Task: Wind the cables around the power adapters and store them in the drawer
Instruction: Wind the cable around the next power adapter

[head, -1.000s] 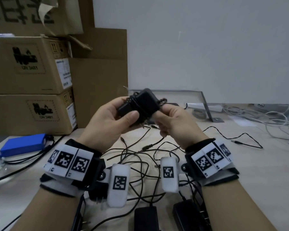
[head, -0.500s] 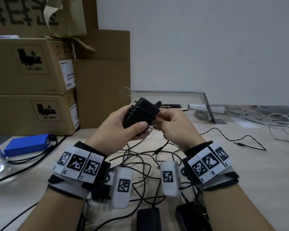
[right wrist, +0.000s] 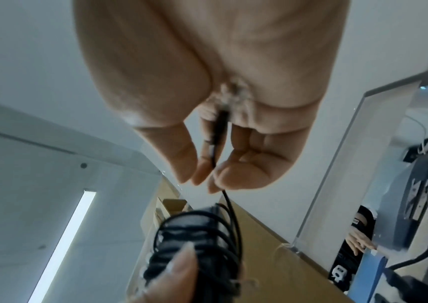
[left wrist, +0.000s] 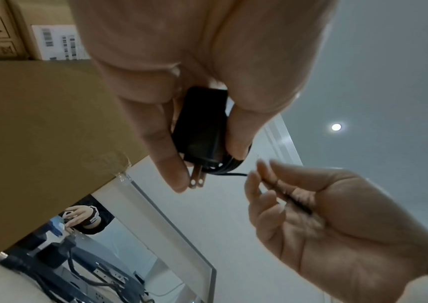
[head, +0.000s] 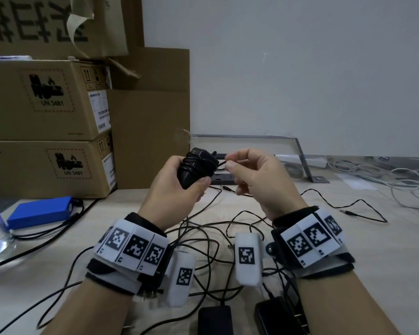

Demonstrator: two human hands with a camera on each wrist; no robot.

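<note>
My left hand [head: 177, 187] grips a black power adapter [head: 196, 168] held up over the table, its cable wound round the body in several turns [right wrist: 197, 235]. Its two plug prongs [left wrist: 197, 178] stick out past my left fingers. To its right, my right hand [head: 247, 172] pinches the free end of that cable [right wrist: 216, 143], with the barrel plug lying in my palm. A short taut length of cable [left wrist: 229, 174] runs from the coil to my right fingertips. No drawer is in view.
Two more black adapters [head: 215, 320] [head: 276, 315] lie at the table's near edge in a tangle of loose black cables [head: 203, 240]. Stacked cardboard boxes [head: 46, 131] stand at the left, a blue battery pack [head: 40, 212] before them. White cables [head: 385, 175] lie far right.
My right hand has drawn away to the right of the adapter, pulling the cable's end out taut. The adapter in my left hand now stands more upright.
</note>
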